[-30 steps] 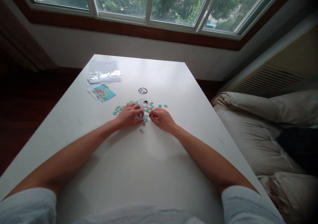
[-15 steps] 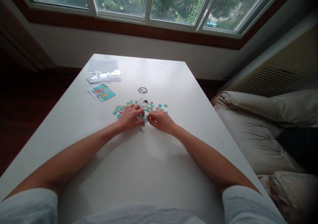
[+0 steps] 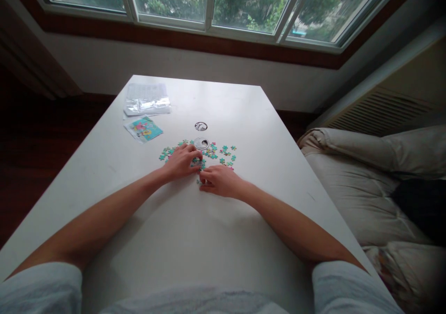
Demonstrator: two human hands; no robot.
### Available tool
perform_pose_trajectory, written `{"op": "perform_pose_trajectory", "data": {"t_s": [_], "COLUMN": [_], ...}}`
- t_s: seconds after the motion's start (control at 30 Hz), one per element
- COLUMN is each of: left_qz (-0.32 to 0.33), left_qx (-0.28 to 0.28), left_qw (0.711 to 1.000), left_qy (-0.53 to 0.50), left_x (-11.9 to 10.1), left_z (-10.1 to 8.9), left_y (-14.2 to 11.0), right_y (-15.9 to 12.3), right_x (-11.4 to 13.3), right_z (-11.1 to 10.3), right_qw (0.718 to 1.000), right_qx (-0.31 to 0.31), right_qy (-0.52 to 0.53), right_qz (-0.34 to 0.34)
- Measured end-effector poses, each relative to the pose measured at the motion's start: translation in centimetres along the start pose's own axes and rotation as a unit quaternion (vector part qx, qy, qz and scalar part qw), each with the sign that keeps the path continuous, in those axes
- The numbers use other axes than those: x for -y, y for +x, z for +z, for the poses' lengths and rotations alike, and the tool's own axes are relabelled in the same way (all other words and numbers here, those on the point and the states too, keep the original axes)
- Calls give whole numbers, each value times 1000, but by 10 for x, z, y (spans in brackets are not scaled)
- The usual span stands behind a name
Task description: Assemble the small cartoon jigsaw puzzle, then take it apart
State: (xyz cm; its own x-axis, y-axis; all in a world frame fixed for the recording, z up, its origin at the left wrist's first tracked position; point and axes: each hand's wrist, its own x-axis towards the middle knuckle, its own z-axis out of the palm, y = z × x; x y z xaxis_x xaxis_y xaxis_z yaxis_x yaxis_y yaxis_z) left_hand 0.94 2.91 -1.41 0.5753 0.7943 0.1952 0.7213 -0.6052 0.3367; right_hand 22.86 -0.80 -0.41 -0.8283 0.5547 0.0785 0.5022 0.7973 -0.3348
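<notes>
Small jigsaw puzzle pieces [image 3: 225,153], mostly turquoise with bits of pink and yellow, lie scattered over the middle of the white table [image 3: 195,239]. My left hand [image 3: 182,161] rests among them at the left, its thumb and index finger apart around a few pieces, with others hidden beneath. Lower and close by on the right, my right hand [image 3: 220,180] has its thumb and fingers closed on a puzzle piece [image 3: 198,181] nearest to me, partly covered by the fingertips. Just beyond the hands sits a round silvery tin lid [image 3: 201,143] with a dark spot.
Behind the lid lies a second round shiny disc [image 3: 201,126]. Toward the far left are a turquoise picture card [image 3: 144,128] and a clear plastic bag [image 3: 147,99] over paper. A beige sofa [image 3: 334,179] borders the table's right side; a window [image 3: 244,5] is ahead.
My right hand has moved down and slightly left to the lone puzzle piece nearest me, uncovering pieces on the right. My left hand has barely shifted.
</notes>
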Motion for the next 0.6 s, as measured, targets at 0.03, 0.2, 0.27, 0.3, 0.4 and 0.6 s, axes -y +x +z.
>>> {"op": "perform_pose_trajectory", "data": {"t_s": [0.03, 0.2, 0.27, 0.3, 0.4, 0.6], "left_qz": [1, 12, 15, 16, 14, 12], "left_qx": [1, 1, 1, 1, -1, -3], "left_qw": [1000, 1000, 1000, 1000, 1000, 1000], "left_qy": [-1, -9, -13, -15, -16, -11], "left_x": [1, 6, 7, 8, 9, 10], "left_z": [0, -1, -1, -1, -1, -2], "left_y": [0, -1, -1, -1, -1, -1], "right_y": [0, 0, 0, 0, -1, -1], "right_x": [-1, -3, -2, -2, -1, -2], "right_z": [0, -1, 1, 2, 6, 5], "right_qw": [1000, 1000, 1000, 1000, 1000, 1000], "right_qx": [4, -9, -20, -22, -21, -18], "right_qy": [8, 14, 11, 11, 16, 16], "right_qz": [-3, 7, 11, 9, -3, -2]}}
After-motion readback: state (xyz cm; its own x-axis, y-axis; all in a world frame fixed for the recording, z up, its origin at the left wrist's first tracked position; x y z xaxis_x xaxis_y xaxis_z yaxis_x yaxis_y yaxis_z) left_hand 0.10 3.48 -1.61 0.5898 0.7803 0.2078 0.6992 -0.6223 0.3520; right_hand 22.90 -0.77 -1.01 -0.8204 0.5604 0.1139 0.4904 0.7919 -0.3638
